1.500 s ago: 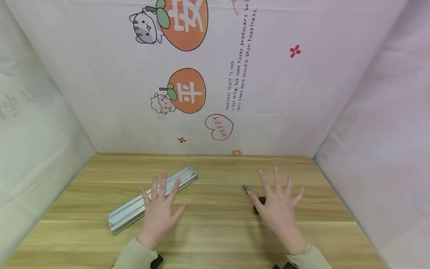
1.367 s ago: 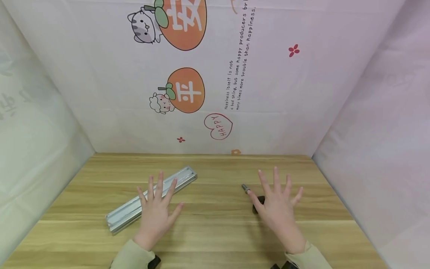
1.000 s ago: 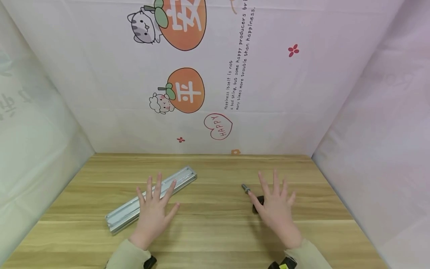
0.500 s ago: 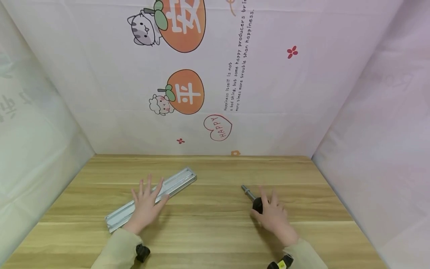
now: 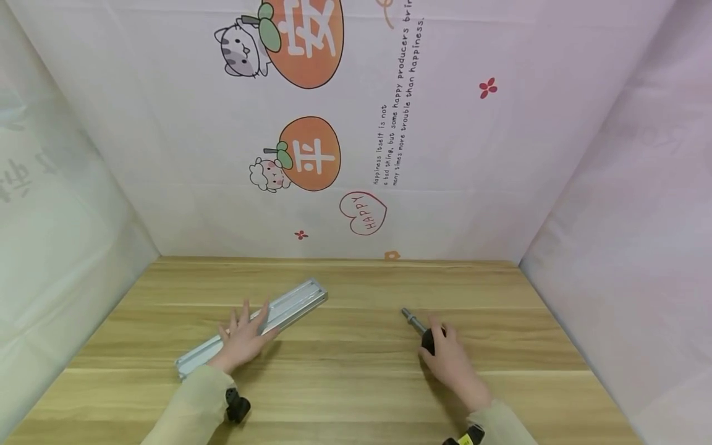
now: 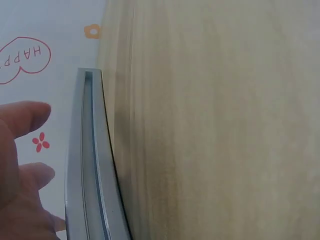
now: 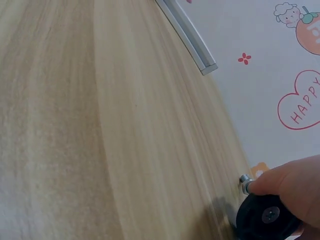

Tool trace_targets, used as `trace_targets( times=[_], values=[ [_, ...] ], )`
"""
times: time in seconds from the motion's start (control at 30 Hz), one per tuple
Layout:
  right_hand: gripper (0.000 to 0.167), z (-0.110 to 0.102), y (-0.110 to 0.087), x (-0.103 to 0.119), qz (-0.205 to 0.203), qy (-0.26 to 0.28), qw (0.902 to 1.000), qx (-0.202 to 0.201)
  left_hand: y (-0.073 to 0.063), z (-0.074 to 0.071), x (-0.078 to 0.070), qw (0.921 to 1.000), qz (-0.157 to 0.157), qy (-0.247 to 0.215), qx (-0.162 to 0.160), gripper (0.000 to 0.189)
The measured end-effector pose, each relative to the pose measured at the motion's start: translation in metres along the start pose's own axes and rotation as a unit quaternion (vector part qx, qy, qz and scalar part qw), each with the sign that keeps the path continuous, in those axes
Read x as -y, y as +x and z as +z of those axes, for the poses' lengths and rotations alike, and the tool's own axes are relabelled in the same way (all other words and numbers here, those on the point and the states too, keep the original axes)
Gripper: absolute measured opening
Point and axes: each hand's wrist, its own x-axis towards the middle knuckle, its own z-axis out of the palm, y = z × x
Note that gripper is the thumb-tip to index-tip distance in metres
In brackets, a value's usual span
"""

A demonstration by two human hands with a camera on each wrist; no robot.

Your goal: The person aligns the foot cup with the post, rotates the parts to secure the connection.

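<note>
A silver aluminium profile (image 5: 298,303) with lengthwise slots lies slantwise on the left of the wooden table. My left hand (image 5: 245,343) is over its middle, fingers spread across it and thumb near its front side. In the left wrist view, fingertips stand beside the slotted profile (image 6: 90,155). On the right is a levelling foot (image 5: 427,341) with a black round base and a threaded metal stem pointing back left. My right hand (image 5: 449,363) holds its base between thumb and fingers. The right wrist view shows a fingertip by the stem, above the black disc (image 7: 257,222) with its central screw.
Bare wood-grain tabletop (image 5: 350,377) stretches between the two hands. A white printed cloth (image 5: 434,216) rises at the table's back edge, with plain white cloth (image 5: 628,247) along both sides. Black cameras (image 5: 238,408) are strapped at the sleeve cuffs.
Both hands have come down from above the table. The left moved left and lower onto the profile; the right drew back, and its spread fingers closed round the levelling foot's base.
</note>
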Motion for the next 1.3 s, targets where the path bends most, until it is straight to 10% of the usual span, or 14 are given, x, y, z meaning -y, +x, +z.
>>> trace_targets(
  times=[0.47, 0.63, 0.93, 1.3],
  values=[
    [0.049, -0.009, -0.002, 0.001, -0.05, 0.073, 0.9873, -0.132, -0.003, 0.002, 0.002, 0.9975, 0.022, 0.066, -0.007, 0.071],
    [0.049, -0.012, -0.009, 0.007, -0.024, 0.155, 0.9804, -0.12, -0.002, 0.004, 0.0, 0.997, 0.028, 0.071, -0.012, 0.075],
    [0.05, -0.022, -0.024, 0.017, 0.085, 0.352, 0.9318, -0.031, 0.0, 0.0, 0.001, 0.9881, 0.048, 0.139, -0.044, 0.065],
    [0.054, -0.021, -0.036, 0.017, 0.097, 0.466, 0.8794, 0.015, -0.005, -0.002, 0.0, 0.9777, 0.111, 0.16, -0.08, 0.063]
  ],
)
